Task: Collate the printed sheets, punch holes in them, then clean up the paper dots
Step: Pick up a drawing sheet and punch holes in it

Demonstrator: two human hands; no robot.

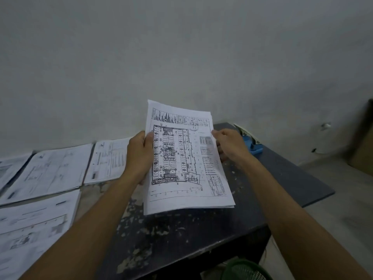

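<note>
A green basket (pixel 245 269) sits lowest. Over the table (pixel 201 235), the left hand (pixel 139 156) and right hand (pixel 230 146) pinch the sheets (pixel 187 158); tap edges square before reaching the punch (pixel 252 142) beyond.

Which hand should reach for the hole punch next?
Right, probably. The blue hole punch sits at the table's far right, just beyond the right hand. The left hand grips the sheets on the opposite edge.
</note>
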